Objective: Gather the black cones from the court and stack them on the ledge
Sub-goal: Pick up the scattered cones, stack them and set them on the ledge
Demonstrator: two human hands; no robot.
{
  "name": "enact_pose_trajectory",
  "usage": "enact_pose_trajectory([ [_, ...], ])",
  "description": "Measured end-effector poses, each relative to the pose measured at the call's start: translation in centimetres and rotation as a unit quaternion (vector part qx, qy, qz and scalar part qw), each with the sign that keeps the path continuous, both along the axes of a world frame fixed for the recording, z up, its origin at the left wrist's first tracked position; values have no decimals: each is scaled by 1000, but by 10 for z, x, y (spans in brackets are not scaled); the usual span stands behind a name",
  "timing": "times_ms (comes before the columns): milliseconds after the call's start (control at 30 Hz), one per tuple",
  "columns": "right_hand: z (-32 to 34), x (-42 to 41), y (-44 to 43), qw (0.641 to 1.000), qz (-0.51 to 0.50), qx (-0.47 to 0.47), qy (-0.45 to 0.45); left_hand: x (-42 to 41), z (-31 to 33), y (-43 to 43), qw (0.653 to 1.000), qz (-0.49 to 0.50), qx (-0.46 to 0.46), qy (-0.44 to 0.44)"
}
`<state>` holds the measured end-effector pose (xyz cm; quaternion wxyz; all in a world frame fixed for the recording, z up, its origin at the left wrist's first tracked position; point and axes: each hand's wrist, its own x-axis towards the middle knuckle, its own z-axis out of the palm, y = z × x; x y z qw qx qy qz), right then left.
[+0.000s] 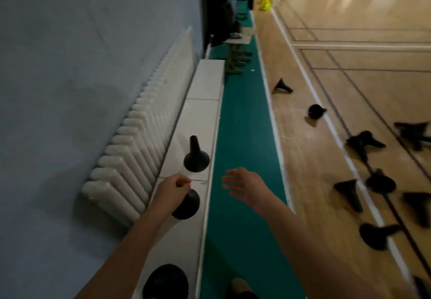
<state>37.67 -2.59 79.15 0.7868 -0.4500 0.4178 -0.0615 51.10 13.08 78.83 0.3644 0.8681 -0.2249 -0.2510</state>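
Black cones (pixel 380 183) are all over the wooden court floor (pixel 314 170) on the right, most tipped on their sides, several too blurred to read clearly. Over on the left, along the white ledge (pixel 205 84) beside the radiator (pixel 130 154), three more are lined up. The far cone (pixel 196 156) stands upright on its round base, tip pointing up. Just short of it comes the middle cone (pixel 186 205), base on the ledge, and the left hand (pixel 171 189) has its fingers curled round the top, tip hidden inside the grasp. Closest of all, the near cone (pixel 165 282) shows at the bottom edge, partly behind the left forearm. The right hand (pixel 240 185) is released, fingers spread loose and holding nothing, out over the green strip (pixel 242 116) that runs between ledge and court. Far down the hall, some yellow objects (pixel 265 4) sit on the floor, too small to identify.
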Motion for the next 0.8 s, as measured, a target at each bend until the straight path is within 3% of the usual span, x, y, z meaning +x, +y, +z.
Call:
enact_pose_trajectory([
  [267, -10, -140, 16, 981, -193, -7, 29, -89, -16, -49, 978, -203, 0, 48],
  [533, -22, -334, 55, 909, -413, 28, 47, -260, -19, -105, 885, -456, 68, 65],
  [800, -26, -519, 122, 827, -556, 62, 59, -461, -33, -106, 805, -578, 124, 57],
])
